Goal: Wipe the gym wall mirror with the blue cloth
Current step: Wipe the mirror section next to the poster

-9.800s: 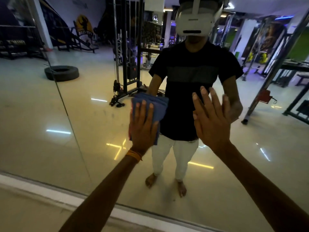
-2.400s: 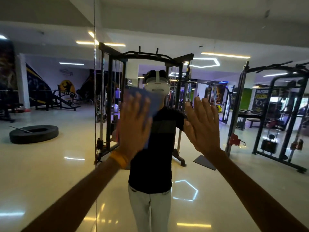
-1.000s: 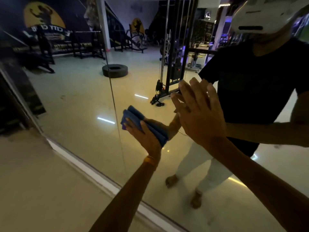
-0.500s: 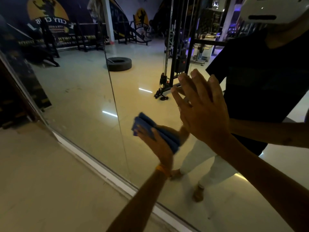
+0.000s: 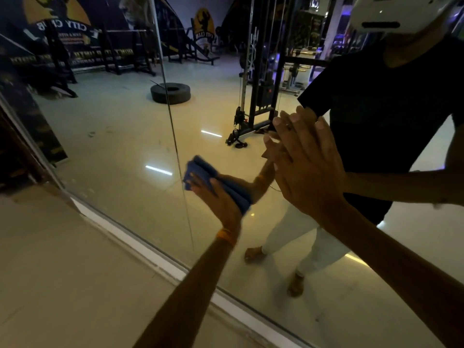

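The gym wall mirror fills most of the head view, with a vertical seam between two panels near its middle. My left hand presses a folded blue cloth flat against the lower glass, just right of that seam. An orange band circles the left wrist. My right hand lies flat on the glass with its fingers spread, higher and to the right of the cloth. Both hands meet their own reflections.
A white strip runs along the mirror's foot above the pale tiled floor. A dark frame bounds the mirror at the left. Reflected in the glass are a tyre, a cable machine and my own standing figure.
My left hand has slid the blue cloth down and to the right along the lower glass. My right hand stays planted on the mirror. The view has shifted slightly.
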